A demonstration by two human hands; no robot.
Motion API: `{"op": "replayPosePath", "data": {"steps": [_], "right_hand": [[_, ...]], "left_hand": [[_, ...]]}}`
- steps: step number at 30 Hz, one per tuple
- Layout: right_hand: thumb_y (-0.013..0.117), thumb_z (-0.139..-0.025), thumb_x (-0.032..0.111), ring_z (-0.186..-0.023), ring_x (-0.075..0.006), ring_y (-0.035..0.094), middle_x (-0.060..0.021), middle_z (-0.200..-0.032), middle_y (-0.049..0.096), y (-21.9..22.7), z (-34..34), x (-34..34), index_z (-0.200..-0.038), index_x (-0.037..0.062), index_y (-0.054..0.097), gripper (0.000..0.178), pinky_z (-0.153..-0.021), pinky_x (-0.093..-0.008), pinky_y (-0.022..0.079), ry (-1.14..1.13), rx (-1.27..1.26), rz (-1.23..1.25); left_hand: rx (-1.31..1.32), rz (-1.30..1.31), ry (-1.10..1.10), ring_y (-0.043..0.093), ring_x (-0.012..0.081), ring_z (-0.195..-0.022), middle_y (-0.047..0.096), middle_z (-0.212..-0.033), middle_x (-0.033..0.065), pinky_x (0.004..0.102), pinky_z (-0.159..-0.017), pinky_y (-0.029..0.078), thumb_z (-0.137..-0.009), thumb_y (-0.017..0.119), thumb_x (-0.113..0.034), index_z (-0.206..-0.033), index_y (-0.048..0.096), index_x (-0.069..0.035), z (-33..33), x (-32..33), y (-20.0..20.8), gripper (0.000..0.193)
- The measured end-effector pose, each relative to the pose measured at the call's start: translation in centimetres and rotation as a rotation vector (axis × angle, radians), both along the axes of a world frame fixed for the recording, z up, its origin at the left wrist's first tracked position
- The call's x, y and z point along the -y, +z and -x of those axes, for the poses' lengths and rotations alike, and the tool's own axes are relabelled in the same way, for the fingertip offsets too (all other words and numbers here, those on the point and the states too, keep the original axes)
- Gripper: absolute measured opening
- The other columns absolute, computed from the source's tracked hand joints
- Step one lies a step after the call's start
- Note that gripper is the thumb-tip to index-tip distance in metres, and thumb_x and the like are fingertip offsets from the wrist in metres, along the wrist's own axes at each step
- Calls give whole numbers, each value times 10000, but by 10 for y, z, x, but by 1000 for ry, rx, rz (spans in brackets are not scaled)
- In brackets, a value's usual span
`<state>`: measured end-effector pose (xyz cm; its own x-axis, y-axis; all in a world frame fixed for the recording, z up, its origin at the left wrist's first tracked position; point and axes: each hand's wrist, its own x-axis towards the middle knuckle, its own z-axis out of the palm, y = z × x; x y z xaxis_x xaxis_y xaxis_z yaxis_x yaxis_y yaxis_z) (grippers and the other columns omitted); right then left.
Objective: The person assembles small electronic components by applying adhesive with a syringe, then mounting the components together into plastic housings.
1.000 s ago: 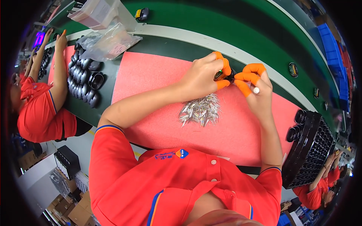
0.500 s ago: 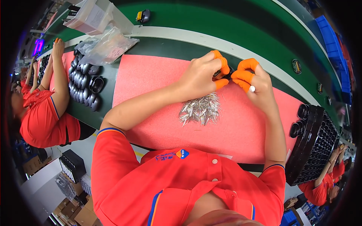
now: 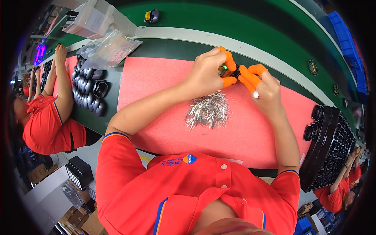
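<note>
In my left hand (image 3: 209, 72), with orange finger cots on its fingers, is a small black device part (image 3: 224, 72) with a bit of green and yellow inside, partly hidden by the fingers. My right hand (image 3: 263, 84), also in orange finger cots, has its fingertips pinched together at the part's right side. A white round end (image 3: 255, 94) sticks out of that hand; what it belongs to is hidden. Just below both hands, a heap of thin silvery metal pieces (image 3: 208, 111) lies on the pink foam mat (image 3: 156, 78).
Dark rounded shells (image 3: 84, 88) sit in rows at left, beside clear plastic bags (image 3: 111, 49) and a translucent bin (image 3: 90, 19). Stacked black trays (image 3: 325, 149) stand at right. A green conveyor (image 3: 235, 27) carries several small devices. Co-workers sit on both sides.
My left hand has tilted the part a little, so more of its green and yellow inside shows. The right hand has shifted slightly left and turned, still close against the part.
</note>
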<state>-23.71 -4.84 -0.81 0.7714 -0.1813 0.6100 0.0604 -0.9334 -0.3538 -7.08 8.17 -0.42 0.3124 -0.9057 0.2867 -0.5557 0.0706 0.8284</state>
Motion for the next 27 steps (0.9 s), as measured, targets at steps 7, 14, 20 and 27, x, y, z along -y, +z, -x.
{"op": "replayPosePath", "data": {"steps": [7,14,20,27], "right_hand": [[750,-651,-26,-627,-228,615,-111,-849,627,7,-1,8,-961,1,718,313,-507,-305,503,148,-48,78],[758,-651,-14,-607,-207,598,-100,-843,628,39,-7,16,-928,-10,716,280,-497,-296,483,266,-242,29],[431,-988,437,-462,-97,411,-56,-672,511,52,-29,9,-1122,-56,625,547,-376,-216,341,625,165,-1323],[355,-941,618,-415,-97,290,-25,-594,390,32,-32,6,-1207,-38,595,748,-349,-221,251,937,488,-1966]], "left_hand": [[51,79,-4,589,257,-690,577,-836,109,352,-586,481,-639,811,-56,-824,612,-18,1,-2,-1,274],[-42,29,6,612,269,-833,590,-930,123,346,-730,519,-663,782,-53,-998,608,-35,6,2,-1,379],[153,-11,-190,573,302,-815,541,-881,144,395,-722,476,-745,699,-155,-1077,604,-53,4,5,-2,360],[103,94,-301,532,297,-724,512,-834,112,387,-640,452,-767,715,-214,-1026,608,-58,20,-5,10,320]]}}
